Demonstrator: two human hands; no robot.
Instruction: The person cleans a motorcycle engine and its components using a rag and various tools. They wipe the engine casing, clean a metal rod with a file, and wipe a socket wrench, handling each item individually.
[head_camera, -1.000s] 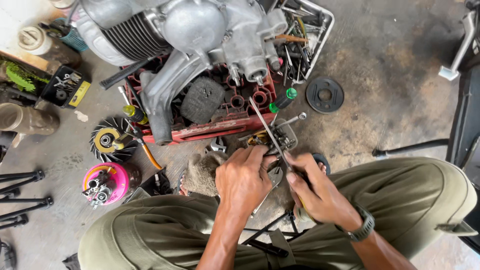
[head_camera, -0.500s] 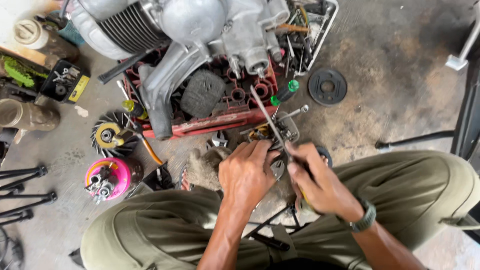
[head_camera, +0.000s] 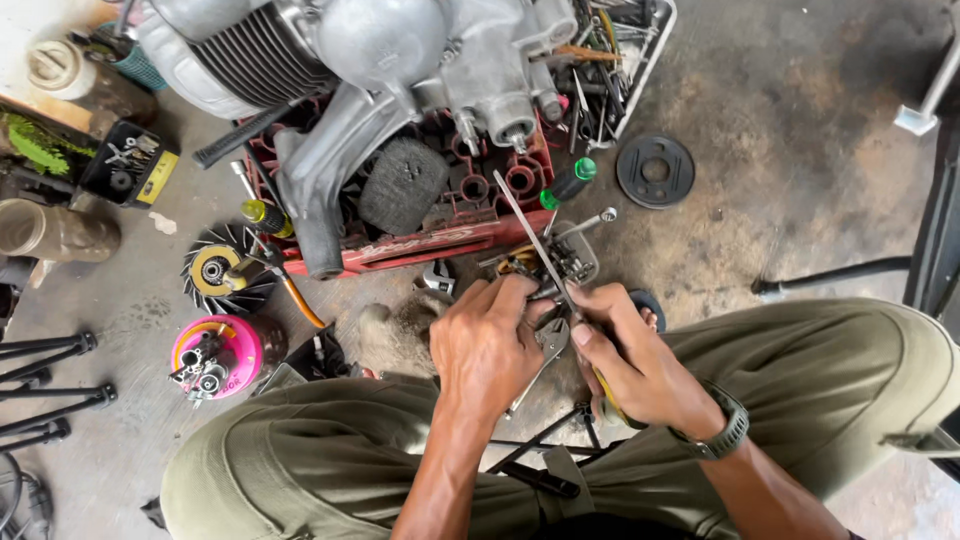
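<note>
My left hand (head_camera: 487, 340) grips a small metal part (head_camera: 545, 290) held between my knees, fingers curled over its near side. My right hand (head_camera: 635, 355) holds a long thin screwdriver (head_camera: 530, 230) whose shaft points up and left towards the red crate; its yellow handle shows under the palm. A watch sits on my right wrist. Both hands touch over the part. A grey engine (head_camera: 350, 70) with cooling fins rests on the red crate (head_camera: 420, 240) just beyond my hands.
A black round disc (head_camera: 655, 171) lies on the concrete at right. A finned black and yellow wheel (head_camera: 225, 268) and a pink tub of small parts (head_camera: 215, 355) sit at left. A white wire tray of tools (head_camera: 625, 60) stands behind the engine. Black stand legs (head_camera: 45, 385) lie far left.
The view has shifted slightly. My hands stay on the small part, with the screwdriver shaft held at nearly the same slant.
</note>
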